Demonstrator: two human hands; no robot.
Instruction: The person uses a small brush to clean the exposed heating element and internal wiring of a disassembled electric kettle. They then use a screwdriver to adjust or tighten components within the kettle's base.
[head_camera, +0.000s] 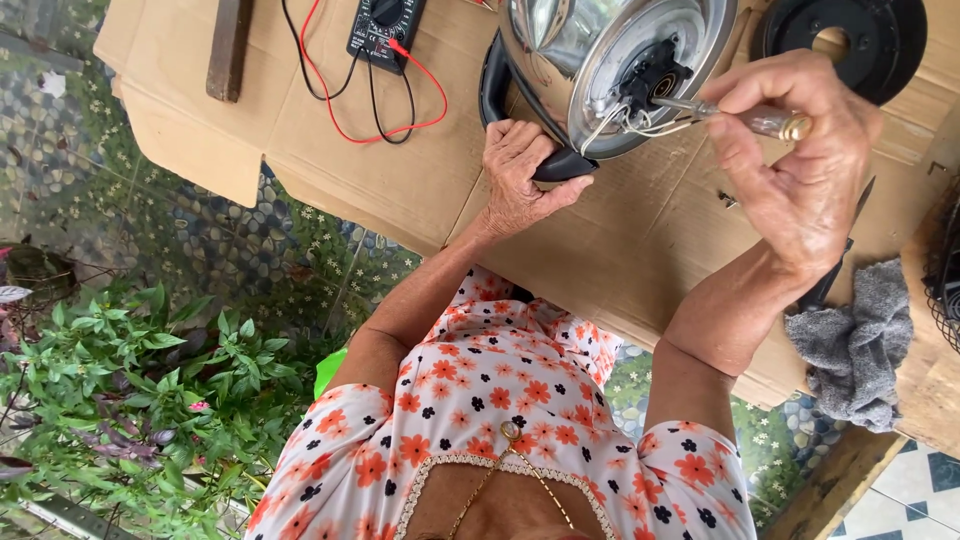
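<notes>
Head view, looking down past a floral top onto a sheet of cardboard (400, 170) laid as a work surface.

Left hand (520, 175), centre of frame: fingers curled closed over the black handle (558, 165) of a steel electric kettle (600, 60). The grip appears to brace the kettle on its side so that its underside faces the person.

Right hand (800, 165), right of frame: pinched shut around a screwdriver (745, 117) with a clear handle and brass-coloured end cap. The shaft points left, its tip at the black connector block (650, 78) in the middle of the exposed base. Held nearly level, probably to meet the fitting square on.

Thin wires (630, 125) loop out just below the block, close beside the tip; they crowd the working spot.

Surroundings:
- black round base plate (880, 40), upper right, apart from the kettle;
- multimeter (385, 30), top centre, with red and black leads (340, 100) trailing over the cardboard;
- grey rag (860, 340), right edge, below the right wrist;
- dark tool partly hidden under the right forearm, kind not clear;
- green plants (130, 390), lower left, below table level.
</notes>
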